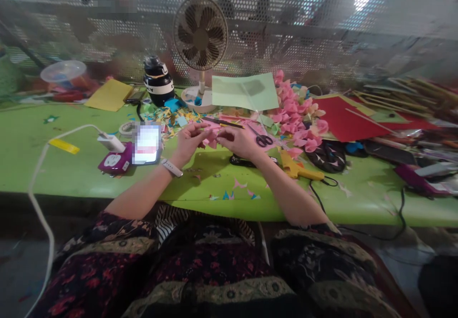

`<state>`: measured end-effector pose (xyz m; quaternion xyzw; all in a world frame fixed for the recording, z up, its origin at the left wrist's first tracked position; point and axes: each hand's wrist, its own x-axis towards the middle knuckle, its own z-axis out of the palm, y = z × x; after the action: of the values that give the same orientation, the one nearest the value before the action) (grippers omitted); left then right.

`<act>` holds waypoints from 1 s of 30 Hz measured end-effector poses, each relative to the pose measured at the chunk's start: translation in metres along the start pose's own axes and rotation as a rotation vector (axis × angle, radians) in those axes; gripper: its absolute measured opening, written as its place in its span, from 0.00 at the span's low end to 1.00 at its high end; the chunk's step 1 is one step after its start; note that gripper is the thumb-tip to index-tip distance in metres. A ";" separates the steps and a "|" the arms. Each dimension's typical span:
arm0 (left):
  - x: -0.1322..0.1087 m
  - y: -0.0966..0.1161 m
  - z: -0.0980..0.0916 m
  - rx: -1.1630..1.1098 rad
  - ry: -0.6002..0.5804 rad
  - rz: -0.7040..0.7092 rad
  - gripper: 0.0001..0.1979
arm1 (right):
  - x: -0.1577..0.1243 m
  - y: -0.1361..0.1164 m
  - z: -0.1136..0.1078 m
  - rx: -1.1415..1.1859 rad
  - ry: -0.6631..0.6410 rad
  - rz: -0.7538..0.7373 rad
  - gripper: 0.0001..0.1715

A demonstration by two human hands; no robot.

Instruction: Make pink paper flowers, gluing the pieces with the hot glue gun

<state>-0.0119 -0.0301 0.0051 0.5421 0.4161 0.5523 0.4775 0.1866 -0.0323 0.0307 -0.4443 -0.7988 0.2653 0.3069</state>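
Between my two hands is a small piece of pink paper (211, 140), pinched from both sides above the green table. My left hand (190, 140), with a pale watch on its wrist, closes its thumb and fingertips on the left part. From the right, the fingers of my right hand (233, 140) press the other part; its exact shape is partly hidden. Dark-handled scissors (264, 140) lie just right of my right hand on pink paper. A black stapler-like tool (238, 160) sits under my right wrist. A heap of pink paper petals (291, 110) rises beyond.
A yellow glue gun (298, 169) with a black cord lies right of my forearm. A lit phone (147, 142) leans by a purple power block (116, 159) at left. Behind stand a fan (201, 36), a black bottle (158, 83) and green paper (245, 91). Red sheets (352, 117) lie right.
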 end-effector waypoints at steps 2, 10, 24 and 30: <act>-0.001 0.002 0.001 -0.001 -0.018 -0.003 0.23 | 0.000 0.003 0.001 0.048 -0.014 0.015 0.13; -0.001 0.006 0.000 -0.038 -0.038 0.026 0.18 | 0.005 0.014 0.006 0.246 0.001 0.111 0.13; 0.000 0.006 -0.005 -0.023 -0.189 -0.059 0.10 | 0.006 0.016 -0.003 0.404 0.013 0.180 0.17; 0.002 0.001 -0.004 0.089 -0.212 -0.009 0.10 | 0.003 0.016 -0.001 0.008 -0.038 0.056 0.09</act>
<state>-0.0155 -0.0285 0.0062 0.6160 0.3898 0.4709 0.4969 0.1949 -0.0218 0.0212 -0.4602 -0.7906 0.2854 0.2859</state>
